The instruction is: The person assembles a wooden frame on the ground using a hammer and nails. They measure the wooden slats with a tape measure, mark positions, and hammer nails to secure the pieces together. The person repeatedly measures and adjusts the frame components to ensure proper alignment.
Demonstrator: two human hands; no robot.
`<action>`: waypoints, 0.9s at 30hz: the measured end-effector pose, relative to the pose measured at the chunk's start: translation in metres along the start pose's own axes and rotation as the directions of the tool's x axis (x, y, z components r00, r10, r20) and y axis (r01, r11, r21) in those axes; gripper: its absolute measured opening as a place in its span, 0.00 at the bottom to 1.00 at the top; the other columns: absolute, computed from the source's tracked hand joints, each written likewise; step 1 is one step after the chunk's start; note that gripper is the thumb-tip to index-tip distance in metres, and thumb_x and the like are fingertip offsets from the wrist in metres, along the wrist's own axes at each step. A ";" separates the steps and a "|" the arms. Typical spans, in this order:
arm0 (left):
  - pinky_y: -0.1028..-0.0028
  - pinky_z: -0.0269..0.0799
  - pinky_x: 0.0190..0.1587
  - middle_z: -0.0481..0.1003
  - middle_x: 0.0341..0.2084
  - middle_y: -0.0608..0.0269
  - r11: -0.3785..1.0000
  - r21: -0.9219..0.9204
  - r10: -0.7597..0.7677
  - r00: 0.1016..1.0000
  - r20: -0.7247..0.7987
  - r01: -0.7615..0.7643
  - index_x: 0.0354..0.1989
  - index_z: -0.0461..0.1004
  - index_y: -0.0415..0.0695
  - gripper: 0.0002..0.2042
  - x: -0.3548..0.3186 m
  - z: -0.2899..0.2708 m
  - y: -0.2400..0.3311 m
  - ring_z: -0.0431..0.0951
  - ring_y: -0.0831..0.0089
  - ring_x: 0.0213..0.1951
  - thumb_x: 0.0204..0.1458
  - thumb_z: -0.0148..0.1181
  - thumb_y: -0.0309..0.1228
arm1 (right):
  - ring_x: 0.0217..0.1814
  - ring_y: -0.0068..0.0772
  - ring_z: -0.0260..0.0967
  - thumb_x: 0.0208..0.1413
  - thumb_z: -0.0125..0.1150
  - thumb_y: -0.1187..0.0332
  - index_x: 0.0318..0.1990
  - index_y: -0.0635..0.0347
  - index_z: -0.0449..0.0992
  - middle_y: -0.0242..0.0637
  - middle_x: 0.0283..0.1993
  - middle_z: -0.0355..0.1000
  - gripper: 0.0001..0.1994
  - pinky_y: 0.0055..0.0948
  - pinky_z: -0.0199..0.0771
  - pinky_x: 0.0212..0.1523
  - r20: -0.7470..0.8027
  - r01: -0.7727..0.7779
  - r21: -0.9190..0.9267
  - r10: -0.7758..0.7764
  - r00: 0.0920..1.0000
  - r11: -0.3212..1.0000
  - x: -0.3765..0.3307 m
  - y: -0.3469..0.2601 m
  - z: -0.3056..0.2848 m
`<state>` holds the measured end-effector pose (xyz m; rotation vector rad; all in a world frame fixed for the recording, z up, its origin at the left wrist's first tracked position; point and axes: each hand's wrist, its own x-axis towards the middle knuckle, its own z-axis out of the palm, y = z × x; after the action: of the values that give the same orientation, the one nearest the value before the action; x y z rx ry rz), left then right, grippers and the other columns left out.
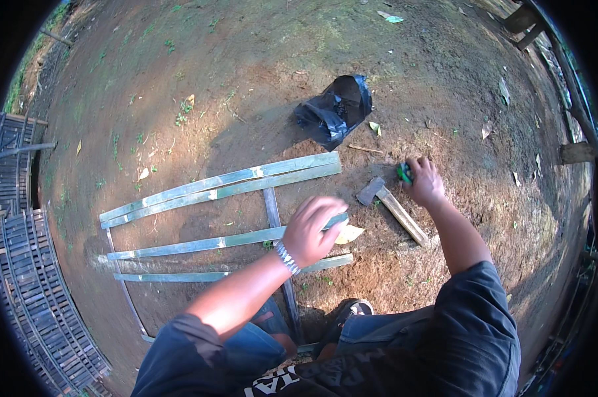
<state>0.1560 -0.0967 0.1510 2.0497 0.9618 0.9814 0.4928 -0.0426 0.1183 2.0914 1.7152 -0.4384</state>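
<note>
My right hand (424, 184) is closed on a small green-and-black object (404, 173) at or just above the ground; its kind is hard to make out. Just left of that hand lies a hammer with a blocky metal head (370, 191) and a wooden handle (402, 218). My left hand (312, 230), with a metal watch (287, 258) on its wrist, is over the right end of a split bamboo slat (199, 243). Its fingers are stretched and apart, with nothing seen in them. Whether it touches the slat cannot be told.
More bamboo slats (209, 188) lie across thin wooden crosspieces (272, 208), forming a frame at left. Beyond them sits a crumpled black plastic bag (338, 109). A yellow leaf (350, 234) is by the slat's end. A slatted bamboo structure (38, 271) stands along the left edge.
</note>
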 end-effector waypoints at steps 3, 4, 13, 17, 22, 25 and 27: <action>0.60 0.76 0.53 0.79 0.46 0.50 0.991 -0.131 -0.016 0.985 -0.172 -0.007 0.47 0.78 0.40 0.10 0.103 0.042 0.007 0.81 0.53 0.49 0.61 0.61 0.31 | 0.73 0.48 0.60 0.57 0.70 0.53 0.73 0.41 0.62 0.42 0.71 0.61 0.37 0.45 0.68 0.72 -0.045 -0.020 0.061 0.023 0.999 0.998 -0.031 0.029 0.023; 0.60 0.76 0.53 0.79 0.46 0.49 0.975 -0.214 -0.105 0.969 -0.221 0.057 0.47 0.77 0.39 0.10 0.132 0.055 -0.002 0.81 0.53 0.48 0.62 0.60 0.30 | 0.73 0.49 0.60 0.57 0.71 0.53 0.73 0.42 0.62 0.42 0.71 0.61 0.37 0.45 0.67 0.72 -0.055 -0.074 0.084 0.079 0.995 0.994 -0.034 0.039 0.030; 0.59 0.77 0.57 0.82 0.49 0.46 0.615 0.724 -0.577 0.804 0.144 0.311 0.47 0.84 0.43 0.13 0.228 0.037 -0.156 0.81 0.49 0.54 0.57 0.57 0.29 | 0.74 0.51 0.59 0.57 0.73 0.57 0.76 0.36 0.58 0.42 0.73 0.61 0.41 0.47 0.68 0.71 -0.074 -0.132 0.274 0.158 0.985 0.953 -0.024 0.048 0.068; 0.56 0.75 0.51 0.78 0.45 0.46 0.693 0.662 -0.551 0.802 0.232 0.285 0.45 0.80 0.42 0.14 0.224 0.084 -0.173 0.79 0.51 0.49 0.61 0.54 0.37 | 0.75 0.51 0.58 0.58 0.72 0.57 0.78 0.34 0.56 0.42 0.75 0.59 0.42 0.45 0.69 0.71 0.041 -0.224 0.233 0.221 0.974 0.946 -0.034 0.079 0.066; 0.56 0.66 0.31 0.69 0.20 0.58 0.554 0.831 0.042 0.995 -0.090 0.052 0.30 0.73 0.47 0.15 0.209 0.052 -0.291 0.70 0.59 0.26 0.56 0.64 0.46 | 0.75 0.51 0.58 0.59 0.71 0.56 0.78 0.35 0.55 0.42 0.75 0.59 0.41 0.44 0.69 0.72 0.020 -0.114 0.276 0.113 0.993 0.954 -0.013 0.029 0.053; 0.55 0.69 0.37 0.72 0.28 0.54 0.694 0.713 -0.236 0.967 0.092 0.101 0.34 0.75 0.45 0.13 0.212 0.095 -0.246 0.73 0.56 0.32 0.57 0.61 0.43 | 0.75 0.51 0.59 0.59 0.71 0.56 0.78 0.36 0.55 0.43 0.75 0.59 0.41 0.44 0.68 0.73 0.060 -0.185 0.215 0.177 0.982 0.959 -0.026 0.063 0.059; 0.55 0.70 0.41 0.74 0.33 0.51 0.708 0.700 -0.251 0.960 0.126 0.093 0.37 0.77 0.44 0.13 0.216 0.082 -0.232 0.74 0.54 0.37 0.58 0.59 0.42 | 0.75 0.51 0.59 0.59 0.71 0.56 0.78 0.37 0.55 0.43 0.74 0.59 0.41 0.44 0.67 0.73 0.060 -0.176 0.227 0.167 0.984 0.958 -0.025 0.060 0.056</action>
<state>0.2450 0.1801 0.0000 2.5240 1.5342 0.2788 0.5470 -0.1015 0.0878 2.3541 1.5043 -0.6496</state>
